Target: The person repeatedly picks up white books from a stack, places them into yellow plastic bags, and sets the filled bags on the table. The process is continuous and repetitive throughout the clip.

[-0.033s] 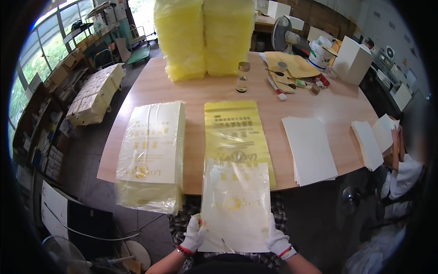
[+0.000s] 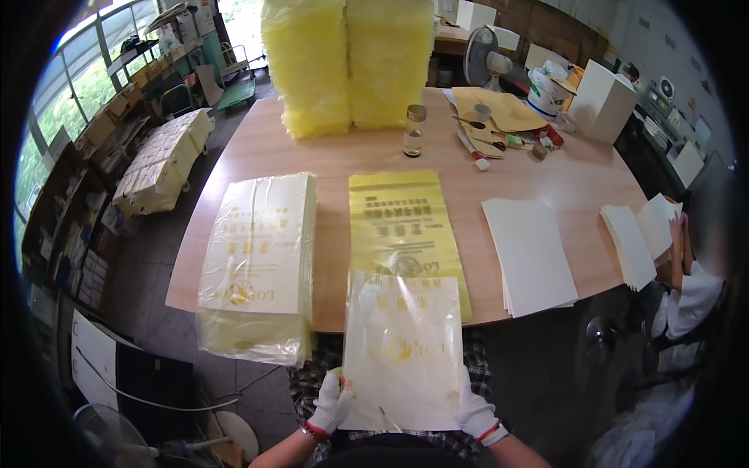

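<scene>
Left hand [image 2: 334, 402] and right hand [image 2: 473, 405], both gloved, pinch the bottom corners of a filled clear bag [image 2: 402, 351], keeping it flat. A yellow bag [image 2: 398, 222] lies at 12 o'clock on the surface [image 2: 343, 156]; a bag stack [image 2: 257, 265] sits at 10 o'clock.

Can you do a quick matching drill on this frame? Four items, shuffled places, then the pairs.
Things:
1. filled clear bag
2. flat yellow bag
3. stack of packed bags
4. white sheets

Places:
A. table, right of the yellow bag
B. held by left hand and right hand
C. table's left edge, overhanging
D. table centre, lying flat

Pairs: 1-B, 2-D, 3-C, 4-A
</scene>
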Available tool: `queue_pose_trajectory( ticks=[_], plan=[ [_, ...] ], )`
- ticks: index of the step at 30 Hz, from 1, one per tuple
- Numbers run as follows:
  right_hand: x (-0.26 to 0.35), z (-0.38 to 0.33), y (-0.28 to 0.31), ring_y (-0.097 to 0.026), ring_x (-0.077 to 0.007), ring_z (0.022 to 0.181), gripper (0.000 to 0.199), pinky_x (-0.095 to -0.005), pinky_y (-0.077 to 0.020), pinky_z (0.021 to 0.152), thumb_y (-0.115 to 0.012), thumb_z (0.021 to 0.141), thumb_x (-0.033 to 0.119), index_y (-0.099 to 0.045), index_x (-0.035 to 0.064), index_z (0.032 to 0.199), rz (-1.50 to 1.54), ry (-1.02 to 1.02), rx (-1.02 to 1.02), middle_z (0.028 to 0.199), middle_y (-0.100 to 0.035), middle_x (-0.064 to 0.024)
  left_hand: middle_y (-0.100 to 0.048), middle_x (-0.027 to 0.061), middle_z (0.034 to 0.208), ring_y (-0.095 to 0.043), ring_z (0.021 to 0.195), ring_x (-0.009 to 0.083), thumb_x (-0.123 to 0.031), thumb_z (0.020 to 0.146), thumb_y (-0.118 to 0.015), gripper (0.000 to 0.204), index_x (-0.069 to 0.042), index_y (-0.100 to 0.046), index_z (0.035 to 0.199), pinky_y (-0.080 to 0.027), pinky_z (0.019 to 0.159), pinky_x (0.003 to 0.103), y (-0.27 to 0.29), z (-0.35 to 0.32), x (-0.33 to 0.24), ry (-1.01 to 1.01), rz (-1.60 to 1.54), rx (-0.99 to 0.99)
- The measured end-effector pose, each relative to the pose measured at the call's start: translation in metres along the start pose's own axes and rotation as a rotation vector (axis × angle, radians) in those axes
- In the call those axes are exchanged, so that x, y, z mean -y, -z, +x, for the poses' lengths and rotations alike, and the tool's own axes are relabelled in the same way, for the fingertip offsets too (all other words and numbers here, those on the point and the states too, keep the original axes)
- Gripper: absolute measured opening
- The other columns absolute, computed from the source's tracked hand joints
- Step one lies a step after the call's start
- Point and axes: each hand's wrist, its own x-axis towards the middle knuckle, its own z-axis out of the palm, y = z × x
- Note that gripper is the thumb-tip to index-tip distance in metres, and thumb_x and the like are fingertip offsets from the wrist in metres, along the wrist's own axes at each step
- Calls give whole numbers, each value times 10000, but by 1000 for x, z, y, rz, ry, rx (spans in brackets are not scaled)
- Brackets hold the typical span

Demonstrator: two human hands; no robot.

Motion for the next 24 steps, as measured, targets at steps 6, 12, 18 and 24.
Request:
queue_pose_trajectory(
  ticks=[6, 12, 18, 24],
  plan=[
    [6, -57, -3, -575, -382, 562, 630, -499, -443, 527, -476, 824, 184, -180, 55, 1365, 41, 124, 28, 695, -605, -217, -493, 109, 1048, -518, 817, 139, 1, 809, -511, 340, 14, -466, 1146, -448, 699, 250, 34, -51, 18, 345, -240, 402],
    [-4, -20, -7, -589, -339, 577, 525, -462, -469, 545, -479, 809, 158, -342, 90, 1311, -131, 415, -76, 709, -623, -163, -593, 119, 1029, -588, 855, 172, -31, 782, -563, 400, 11, -469, 1169, -481, 743, 288, 30, -15, -5, -138, 178, 427],
    [-25, -11, 24, -643, -275, 817, 451, -339, -491, 770, -490, 864, 247, -409, 139, 1294, 227, 59, 240, 867, -653, -137, -531, 105, 666, -525, 586, 205, 53, 740, -425, 97, -18, -473, 785, -434, 531, 322, 5, 3, -26, 71, -202, 95],
    [-59, 65, -15, -586, -157, 801, 269, -310, -509, 645, -583, 863, 203, -563, 31, 1069, 1437, -267, -345, 920, -606, -65, -502, 109, 728, -519, 662, 231, 65, 677, -487, 98, -30, -483, 700, -421, 579, 288, -15, 39, -66, -497, 55, 115]
  ],
)
